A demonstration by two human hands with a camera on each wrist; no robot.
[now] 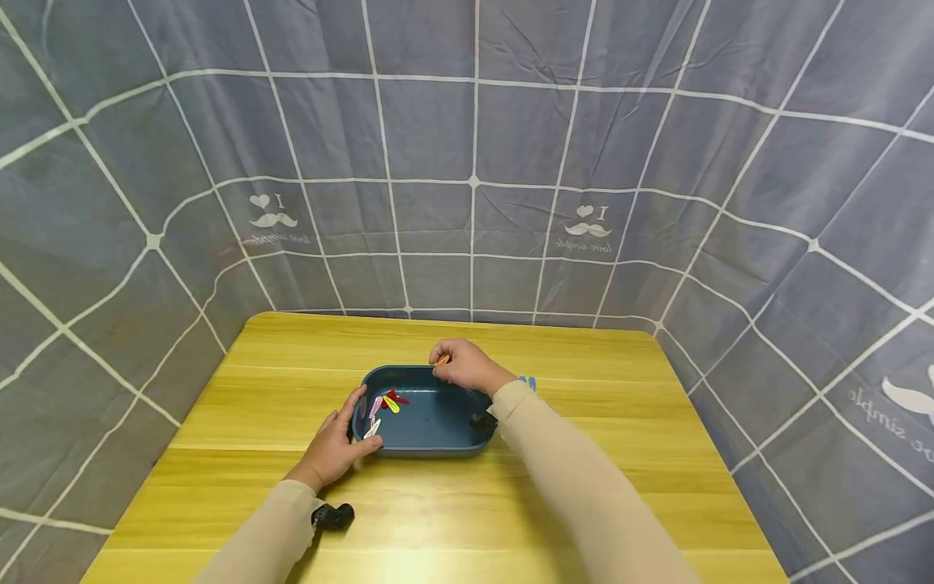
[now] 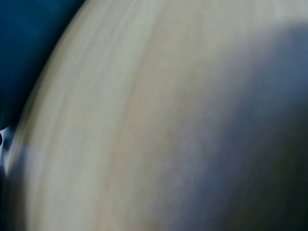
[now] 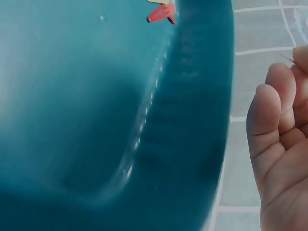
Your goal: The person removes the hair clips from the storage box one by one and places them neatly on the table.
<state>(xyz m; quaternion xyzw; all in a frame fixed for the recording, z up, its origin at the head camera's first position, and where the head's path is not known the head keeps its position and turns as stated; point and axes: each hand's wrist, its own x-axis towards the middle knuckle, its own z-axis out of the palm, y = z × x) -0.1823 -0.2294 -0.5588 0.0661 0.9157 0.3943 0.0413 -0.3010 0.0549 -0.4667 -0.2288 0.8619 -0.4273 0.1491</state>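
A dark blue tub [image 1: 430, 414] stands on the table. Against its left end is my left hand [image 1: 330, 448], the fingers along the outer side and the thumb over the near rim. Over the far rim, my right hand [image 1: 467, 367] pinches an orange hair clip [image 1: 442, 360] between thumb and fingertips. In the right wrist view only a thin edge of that clip shows. Inside the tub, at its left, lie red hair clips [image 1: 397, 397], a yellow hair clip [image 1: 391, 404], a light purple hair clip [image 1: 375, 406] and a white hair clip [image 1: 373, 427].
Blue hair clips [image 1: 527, 382] lie on the wooden table [image 1: 584, 381] right of the tub, partly hidden by my right wrist. A grey checked curtain [image 1: 474, 138] closes off the back and sides. Mostly blurred tabletop fills the left wrist view.
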